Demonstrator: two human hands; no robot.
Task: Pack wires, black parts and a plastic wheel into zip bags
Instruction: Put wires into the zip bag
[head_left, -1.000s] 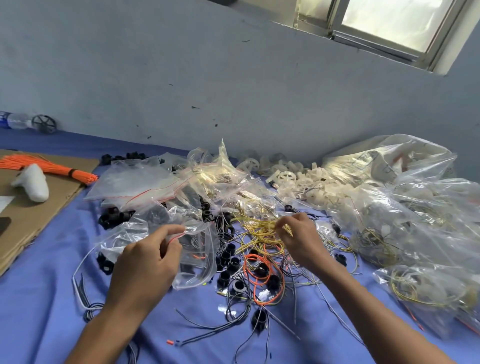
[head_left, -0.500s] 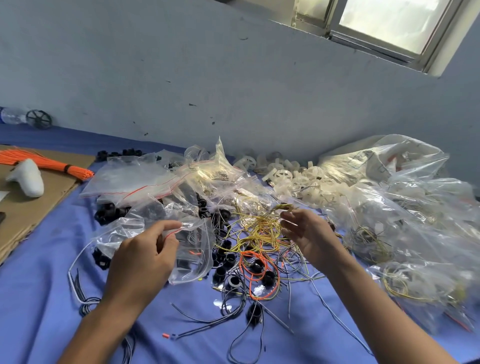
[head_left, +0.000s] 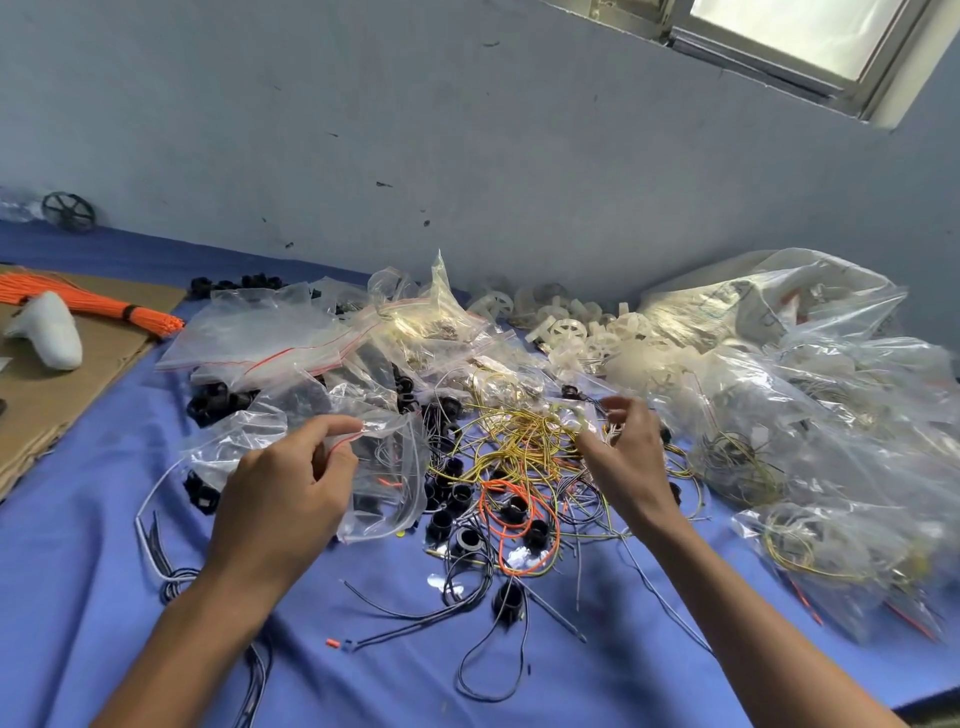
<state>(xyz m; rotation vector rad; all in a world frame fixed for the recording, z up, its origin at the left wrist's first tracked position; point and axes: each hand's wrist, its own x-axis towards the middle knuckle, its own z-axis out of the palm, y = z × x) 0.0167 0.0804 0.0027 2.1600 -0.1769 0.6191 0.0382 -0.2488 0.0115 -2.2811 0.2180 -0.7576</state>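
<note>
Along the near edge of the table (head_left: 104, 597), nothing but loose black wires (head_left: 488, 675) trailing over blue cloth. Just beyond, both hands at work. Pinching with the left hand (head_left: 280, 493), thumb against forefinger, the mouth of a clear zip bag (head_left: 384, 467). Dark shapes and a scrap of orange visible through the plastic, inside or underneath, hard to say. Hovering with the right hand (head_left: 628, 452), fingers curled, thumb down in the tangle of yellow wires (head_left: 519, 441) at mid-table. As for a grip on any strand, cannot tell.

Between the two hands, black parts (head_left: 457, 493) scattered around a loop of orange wire (head_left: 519, 499).

Looks like the wire-gathering step: bag ready, wire not yet in. Next: tease a small bunch free without dragging the whole tangle, then feed it through the pinched mouth.

Toward the right edge, filled bags (head_left: 810, 551) with coils of yellow wire inside. Toward the far edge, flat empty bags (head_left: 249, 338) with red seals on the left, then white wheels (head_left: 566, 330) heaped by the wall — and a big bag (head_left: 769, 306) slumped beside them, contents unclear.
</note>
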